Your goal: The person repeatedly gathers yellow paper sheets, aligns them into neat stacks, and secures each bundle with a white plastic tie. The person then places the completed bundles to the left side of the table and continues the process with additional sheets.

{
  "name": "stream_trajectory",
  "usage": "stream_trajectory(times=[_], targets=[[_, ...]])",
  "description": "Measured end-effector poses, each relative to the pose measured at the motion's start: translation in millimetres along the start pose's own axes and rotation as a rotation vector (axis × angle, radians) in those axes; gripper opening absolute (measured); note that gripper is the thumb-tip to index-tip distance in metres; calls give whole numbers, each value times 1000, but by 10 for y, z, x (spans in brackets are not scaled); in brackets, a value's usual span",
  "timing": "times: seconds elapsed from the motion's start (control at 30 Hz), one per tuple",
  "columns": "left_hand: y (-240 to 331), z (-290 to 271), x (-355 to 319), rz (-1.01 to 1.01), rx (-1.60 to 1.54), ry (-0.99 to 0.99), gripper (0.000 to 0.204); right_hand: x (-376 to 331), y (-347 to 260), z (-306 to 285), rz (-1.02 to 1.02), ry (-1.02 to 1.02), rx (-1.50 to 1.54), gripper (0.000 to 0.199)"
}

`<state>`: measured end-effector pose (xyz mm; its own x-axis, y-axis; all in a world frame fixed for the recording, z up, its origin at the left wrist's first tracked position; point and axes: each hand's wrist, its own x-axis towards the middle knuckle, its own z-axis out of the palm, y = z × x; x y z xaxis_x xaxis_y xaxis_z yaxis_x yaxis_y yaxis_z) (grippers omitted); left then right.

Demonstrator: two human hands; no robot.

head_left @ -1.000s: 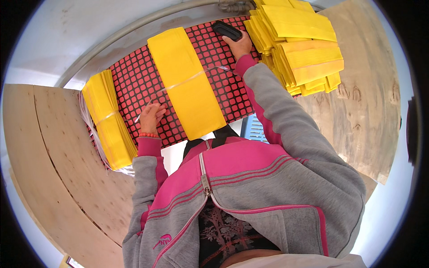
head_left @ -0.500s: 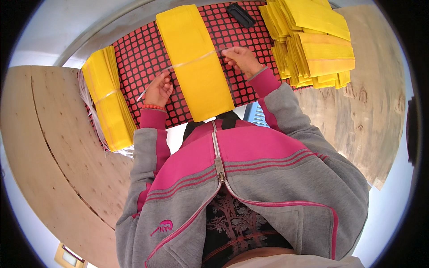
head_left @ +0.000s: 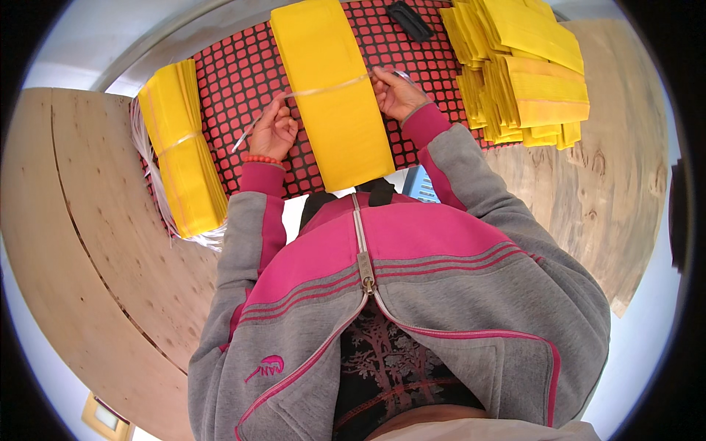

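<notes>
The right grip [head_left: 398, 93] has left the black oblong block [head_left: 409, 20], where it was a second ago, and come back to the clear plastic strip [head_left: 323, 90]. The block now lies alone, beyond the right grip. Since half a second ago, the right grip has drawn in until its fingers are just beside the stack's edge, and the strip runs flatter across.

Right thumb and fingertips are pinched on the strip, with a short tail sticking out past them. The left grip [head_left: 273, 134] is closed on the strip at the other side, its loose end slanting down to the left. So both sides of the strip are in hand, and no knot shows.

The flat folded yellow stack [head_left: 338, 132] lies between the two grips on the red-and-black patterned counter [head_left: 228, 103], the strip over its upper face; whether it also passes underneath is hidden. Left of the left grip is a banded yellow bundle [head_left: 187, 173], beside white loose strips [head_left: 157, 187]; right of the right grip, a yellow heap [head_left: 544, 92].
</notes>
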<state>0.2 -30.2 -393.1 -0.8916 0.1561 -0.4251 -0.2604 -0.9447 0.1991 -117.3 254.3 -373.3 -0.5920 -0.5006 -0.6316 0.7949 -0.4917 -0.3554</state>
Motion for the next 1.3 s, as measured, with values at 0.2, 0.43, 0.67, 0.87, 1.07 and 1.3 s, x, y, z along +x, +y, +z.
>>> stream_trajectory(times=[0.2,0.43,0.67,0.87,1.07,1.3], targets=[[-26,55,49,110,74,-8,25,-16,-19,29,-159,70,-80,10],[-31,116,139,130,73,-1,21,-146,-114,120,-184,42,-15,12],[-27,165,51,249,258,192,18,-221,-113,227,-387,188,-304,10],[-25,234,-41,325,567,349,22,-266,-99,310,-589,313,-582,7],[-99,307,-39,288,774,521,20,-205,-75,258,-492,340,-610,7],[22,199,-28,324,325,351,15,-233,-177,274,-355,123,-305,9]])
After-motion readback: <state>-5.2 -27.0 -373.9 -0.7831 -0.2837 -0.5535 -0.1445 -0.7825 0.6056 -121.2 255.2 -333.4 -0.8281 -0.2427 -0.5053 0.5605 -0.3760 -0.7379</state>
